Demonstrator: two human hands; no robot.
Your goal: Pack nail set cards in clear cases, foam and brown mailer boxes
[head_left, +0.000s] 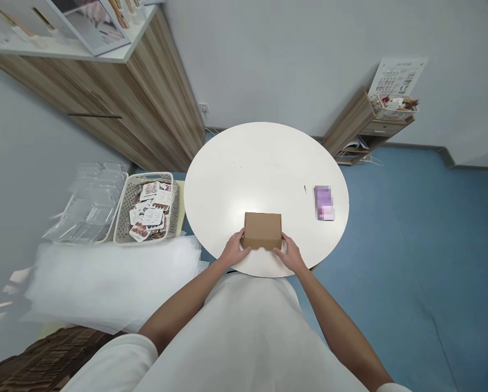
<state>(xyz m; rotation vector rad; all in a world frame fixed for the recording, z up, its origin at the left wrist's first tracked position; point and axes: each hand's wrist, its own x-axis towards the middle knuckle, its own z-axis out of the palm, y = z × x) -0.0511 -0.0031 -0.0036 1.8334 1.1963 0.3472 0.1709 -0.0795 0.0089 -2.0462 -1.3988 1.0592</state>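
A small brown cardboard box point(262, 227) with its lid closed sits near the front edge of the round white table point(244, 169). At its left end, my left hand point(235, 251) grips the side with the fingers behind and the thumb in front. My right hand point(290, 255) holds the opposite end in the same way. Part of each hand's fingers is hidden behind the box. Farther right on the table lies a blurred purple-and-pink item point(324, 203), apart from both hands.
Left of the table stands a white basket point(122, 218) full of nail-sample cards, beside stacked clear plastic trays point(91, 204). White translucent sheets point(113, 283) lie in front of them. A wooden cabinet point(158, 92) rises behind; a small shelf unit point(356, 128) stands back right.
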